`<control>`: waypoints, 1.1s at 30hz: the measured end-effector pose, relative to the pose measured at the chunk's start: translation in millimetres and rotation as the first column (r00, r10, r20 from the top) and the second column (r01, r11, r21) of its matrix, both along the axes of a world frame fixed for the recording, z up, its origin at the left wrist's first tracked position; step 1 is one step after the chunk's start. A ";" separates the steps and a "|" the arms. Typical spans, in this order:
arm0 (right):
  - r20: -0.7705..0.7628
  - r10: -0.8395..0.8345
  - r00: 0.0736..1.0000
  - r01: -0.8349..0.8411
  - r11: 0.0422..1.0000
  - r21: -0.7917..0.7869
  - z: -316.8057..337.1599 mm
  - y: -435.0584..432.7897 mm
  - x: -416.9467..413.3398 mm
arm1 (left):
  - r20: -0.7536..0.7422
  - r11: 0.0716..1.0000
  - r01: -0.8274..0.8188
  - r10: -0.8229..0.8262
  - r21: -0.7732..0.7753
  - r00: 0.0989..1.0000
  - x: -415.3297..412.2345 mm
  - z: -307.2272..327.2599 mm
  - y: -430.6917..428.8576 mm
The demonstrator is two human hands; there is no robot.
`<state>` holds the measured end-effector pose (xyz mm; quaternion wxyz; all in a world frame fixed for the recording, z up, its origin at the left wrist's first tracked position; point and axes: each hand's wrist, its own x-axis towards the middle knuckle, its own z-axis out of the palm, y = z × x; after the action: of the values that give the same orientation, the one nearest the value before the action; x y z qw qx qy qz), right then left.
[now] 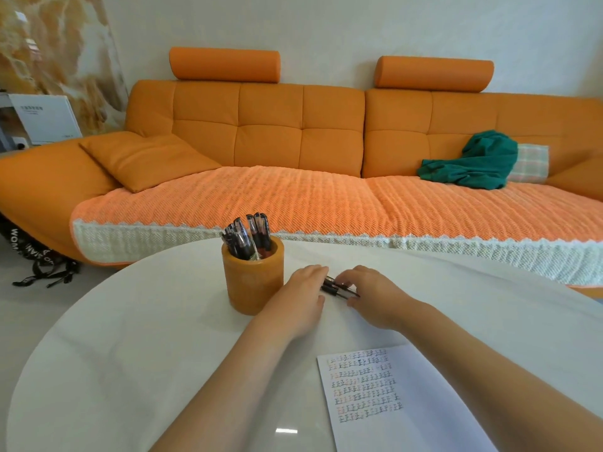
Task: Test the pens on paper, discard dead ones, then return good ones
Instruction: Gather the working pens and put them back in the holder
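Nearest to me, the paper [408, 402] lies on the white round table [130, 353], with rows of small test marks on it. Further on, both hands meet at some loose pens [339, 290] lying on the table just beside the orange pen cup [253, 282]. The left hand [305, 295] touches their ends with fingers straight and together. The right hand [372, 296] curls fingers and thumb around them. Other standing pens [248, 234] fill the cup.
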<state>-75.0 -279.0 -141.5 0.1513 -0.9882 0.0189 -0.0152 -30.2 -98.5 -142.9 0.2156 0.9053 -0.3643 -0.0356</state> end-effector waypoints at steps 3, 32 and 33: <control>-0.063 0.056 0.996 -0.058 0.998 -0.024 2.1 -1.8 -2.3 | 0.011 0.998 0.012 -0.013 0.065 1.000 -0.9 -2.5 0.2; -0.048 0.142 0.989 -0.109 0.900 0.421 39.1 33.3 -26.0 | -0.122 0.885 -0.025 -0.036 -0.464 0.992 -15.2 61.1 19.8; -0.040 0.155 0.987 -0.115 0.861 0.496 43.9 38.0 -26.3 | -0.119 0.857 -0.031 -0.035 -0.515 0.992 -16.1 65.2 22.3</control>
<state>-101.3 -241.0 -97.6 0.3974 -0.9159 -0.0410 0.0394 -46.4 -76.2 -77.6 0.4721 0.8102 -0.3474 0.0067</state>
